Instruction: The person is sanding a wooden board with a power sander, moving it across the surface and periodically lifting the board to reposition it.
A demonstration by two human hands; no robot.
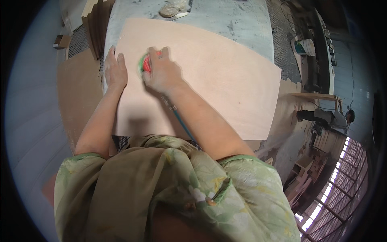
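Note:
A pale plywood panel (208,69) lies flat before me, its curved edge on the far right. My right hand (163,71) is wrapped over a red and green handheld air sander (146,64), near the panel's left side. The sander's pad is mostly hidden under the hand. From beneath the wrist a blue air hose (183,124) with a metal coupling (168,103) runs back towards my body. My left hand (116,71) rests against the panel's left edge, thumb and fingers apart; whether it presses on the edge is hard to tell.
Under the panel is a pale, stained worktable (248,33), with a crumpled plastic bag (174,8) at its far end. Brown boards (96,30) stand at left near a small cardboard box (62,41). At right are a white bucket (304,47) and another person (328,117).

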